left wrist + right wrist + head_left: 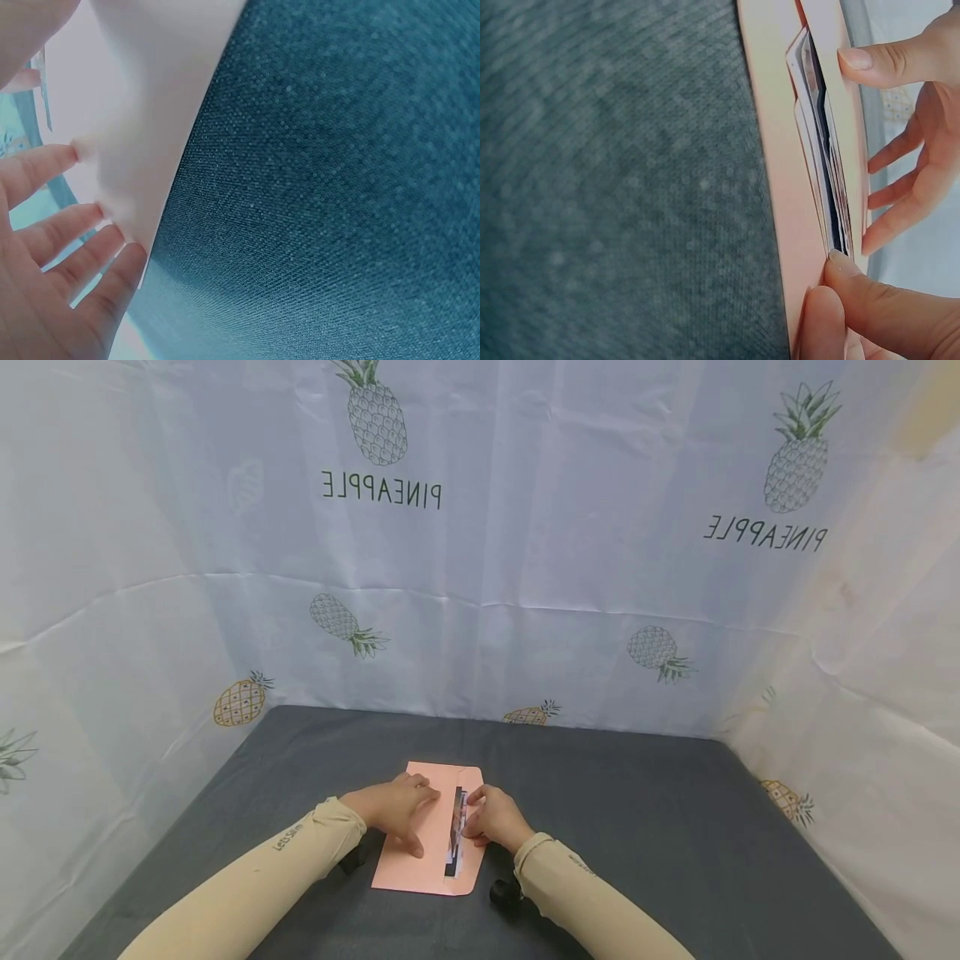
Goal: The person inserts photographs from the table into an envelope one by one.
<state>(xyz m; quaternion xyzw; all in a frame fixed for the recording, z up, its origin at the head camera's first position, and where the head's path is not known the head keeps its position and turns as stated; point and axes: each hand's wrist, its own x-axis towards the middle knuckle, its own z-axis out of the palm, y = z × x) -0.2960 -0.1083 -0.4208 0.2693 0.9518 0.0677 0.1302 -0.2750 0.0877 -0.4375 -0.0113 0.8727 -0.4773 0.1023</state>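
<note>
A peach-pink envelope lies on the dark tabletop with its opening to the right. Out of that opening sticks a thin stack of photos, dark-edged with printed pictures; the rest is hidden inside. My left hand rests on the envelope's left part, its fingers spread and the thumb toward the near side. In the left wrist view, its fingertips touch the paper near an edge. My right hand holds the photos' protruding edge with bent fingers; in the right wrist view, its thumb touches one end of the stack.
A dark cloth covers the table. White curtains printed with pineapples hang behind it and along both sides. Small black devices sit under both wrists, and cream sleeves cover both forearms.
</note>
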